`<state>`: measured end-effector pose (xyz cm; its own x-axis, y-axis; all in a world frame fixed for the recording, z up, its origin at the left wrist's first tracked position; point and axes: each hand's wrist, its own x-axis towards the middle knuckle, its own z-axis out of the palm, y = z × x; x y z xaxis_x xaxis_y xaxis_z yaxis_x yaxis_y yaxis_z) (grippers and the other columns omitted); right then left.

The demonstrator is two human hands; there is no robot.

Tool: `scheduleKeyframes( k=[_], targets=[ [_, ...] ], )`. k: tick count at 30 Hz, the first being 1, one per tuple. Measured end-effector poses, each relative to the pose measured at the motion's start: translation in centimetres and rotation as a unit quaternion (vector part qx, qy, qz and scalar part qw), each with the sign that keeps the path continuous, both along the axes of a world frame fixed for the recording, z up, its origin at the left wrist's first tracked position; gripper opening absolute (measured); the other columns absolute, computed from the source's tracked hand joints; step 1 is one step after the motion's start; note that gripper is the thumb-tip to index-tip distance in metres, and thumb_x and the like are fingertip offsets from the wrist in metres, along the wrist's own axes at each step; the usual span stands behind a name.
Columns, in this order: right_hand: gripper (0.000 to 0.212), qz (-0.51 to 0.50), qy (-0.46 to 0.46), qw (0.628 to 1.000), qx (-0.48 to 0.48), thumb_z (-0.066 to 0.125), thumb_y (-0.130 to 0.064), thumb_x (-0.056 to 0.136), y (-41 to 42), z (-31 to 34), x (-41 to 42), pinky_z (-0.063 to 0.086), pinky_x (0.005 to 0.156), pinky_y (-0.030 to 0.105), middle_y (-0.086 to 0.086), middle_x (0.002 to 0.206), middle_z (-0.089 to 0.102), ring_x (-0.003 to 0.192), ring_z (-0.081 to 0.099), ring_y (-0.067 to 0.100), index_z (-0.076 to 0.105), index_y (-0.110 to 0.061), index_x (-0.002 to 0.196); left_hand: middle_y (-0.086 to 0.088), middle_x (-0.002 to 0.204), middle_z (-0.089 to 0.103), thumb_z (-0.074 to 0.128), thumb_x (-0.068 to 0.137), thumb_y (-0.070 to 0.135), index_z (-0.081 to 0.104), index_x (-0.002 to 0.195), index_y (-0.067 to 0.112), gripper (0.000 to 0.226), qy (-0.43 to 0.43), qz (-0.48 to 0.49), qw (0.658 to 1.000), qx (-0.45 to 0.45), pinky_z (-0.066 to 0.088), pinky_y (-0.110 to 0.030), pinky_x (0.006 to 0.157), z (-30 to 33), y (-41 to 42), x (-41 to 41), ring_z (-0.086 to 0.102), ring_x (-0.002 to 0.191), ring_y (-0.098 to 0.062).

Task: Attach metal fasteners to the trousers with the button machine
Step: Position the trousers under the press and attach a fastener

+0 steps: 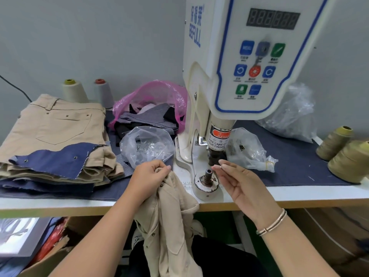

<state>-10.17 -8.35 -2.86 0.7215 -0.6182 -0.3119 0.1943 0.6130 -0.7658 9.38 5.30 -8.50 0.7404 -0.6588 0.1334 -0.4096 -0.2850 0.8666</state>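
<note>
Head view: a worker at the button machine (239, 62).
Left hand (148, 176): fingers bunch the beige trousers (169, 212) at the desk (299, 193) edge, ready to feed.
Right hand (235, 180): fingers pinch what looks like a small metal fastener (221, 166) beside the lower die (208, 174), probably for loading.

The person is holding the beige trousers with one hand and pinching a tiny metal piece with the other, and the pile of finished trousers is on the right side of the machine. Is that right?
Almost. The pile of beige trousers lies left of the button machine, not right, as the head view shows. The left hand does grip the beige trousers, and the right hand pinches a small metal piece.
</note>
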Motion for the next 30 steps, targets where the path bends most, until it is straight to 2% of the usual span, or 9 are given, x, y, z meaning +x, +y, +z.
scheduleKeyframes(
  k=[3,8,11,15,17,19,26,30],
  targets=[
    [0.013,-0.018,0.001,0.997,0.071,0.057,0.003,0.087,-0.5,-0.3,0.0,0.056,0.055,0.021,0.021,0.092,0.072,0.079,0.073,0.019,0.068,0.003,0.095,0.015,0.049,0.055,0.064,0.088,0.027,0.059,0.058,0.024,0.031,0.004,-0.002,1.0,-0.005,0.038,-0.008,0.051,0.0,0.0,0.0,0.049,0.046,0.003],
    [0.013,-0.022,0.024,0.999,0.039,0.058,0.004,0.087,-0.7,-0.8,0.2,0.056,0.056,0.021,0.021,0.089,0.072,0.074,0.073,0.019,0.067,0.004,0.096,0.016,0.048,0.054,0.064,0.088,0.026,0.059,0.058,0.023,0.031,0.001,-0.003,1.0,-0.009,0.036,-0.007,0.05,0.0,0.0,0.0,0.049,0.047,0.004],
    [0.01,-0.016,0.047,0.998,-0.04,0.059,0.001,0.088,-0.6,-0.7,0.7,0.055,0.056,0.018,0.015,0.08,0.072,0.067,0.07,0.015,0.068,0.0,0.092,0.017,0.048,0.054,0.064,0.088,0.027,0.059,0.059,0.023,0.03,0.0,-0.003,1.0,-0.007,0.037,-0.008,0.051,0.0,0.0,0.0,0.049,0.048,0.004],
    [0.006,0.011,0.108,0.971,-0.213,0.067,-0.007,0.083,0.1,-0.6,1.2,0.039,0.053,0.015,-0.002,0.062,0.058,0.054,0.048,0.004,0.071,-0.012,0.081,0.018,0.048,0.054,0.064,0.088,0.026,0.06,0.06,0.021,0.029,0.001,-0.003,1.0,-0.009,0.036,-0.006,0.05,0.0,0.0,0.0,0.049,0.047,0.005],
    [0.005,0.02,0.107,0.963,-0.246,0.068,-0.009,0.082,0.4,-0.6,1.4,0.038,0.051,0.01,-0.012,0.054,0.059,0.049,0.05,-0.002,0.071,-0.012,0.08,0.018,0.05,0.055,0.064,0.088,0.025,0.061,0.061,0.021,0.028,0.0,-0.001,1.0,-0.008,0.037,-0.006,0.052,0.0,0.0,0.0,0.05,0.049,0.005],
    [0.006,0.022,0.107,0.958,-0.266,0.069,-0.009,0.082,0.5,-0.7,1.5,0.038,0.048,0.006,-0.014,0.052,0.059,0.048,0.052,-0.006,0.071,-0.012,0.077,0.017,0.051,0.057,0.064,0.088,0.026,0.062,0.062,0.02,0.027,0.003,0.0,1.0,-0.009,0.038,-0.006,0.053,0.1,0.0,0.0,0.052,0.051,0.005],
    [0.015,0.018,0.126,0.949,-0.289,0.072,-0.014,0.079,0.4,-1.6,1.8,0.039,0.056,0.009,-0.009,0.067,0.067,0.06,0.056,-0.006,0.075,-0.023,0.068,0.016,0.054,0.059,0.064,0.088,0.028,0.063,0.062,0.022,0.026,0.007,-0.003,1.0,-0.006,0.039,-0.007,0.054,0.1,0.1,0.0,0.052,0.053,0.005],
    [0.016,-0.007,0.121,0.935,-0.333,0.073,-0.013,0.078,0.3,-1.8,1.7,0.049,0.08,0.026,-0.002,0.082,0.072,0.085,0.065,0.01,0.076,-0.027,0.071,0.015,0.054,0.059,0.064,0.087,0.029,0.063,0.062,0.022,0.026,0.01,-0.001,1.0,-0.006,0.039,-0.006,0.054,0.0,0.1,0.0,0.053,0.053,0.005]
  ],
)
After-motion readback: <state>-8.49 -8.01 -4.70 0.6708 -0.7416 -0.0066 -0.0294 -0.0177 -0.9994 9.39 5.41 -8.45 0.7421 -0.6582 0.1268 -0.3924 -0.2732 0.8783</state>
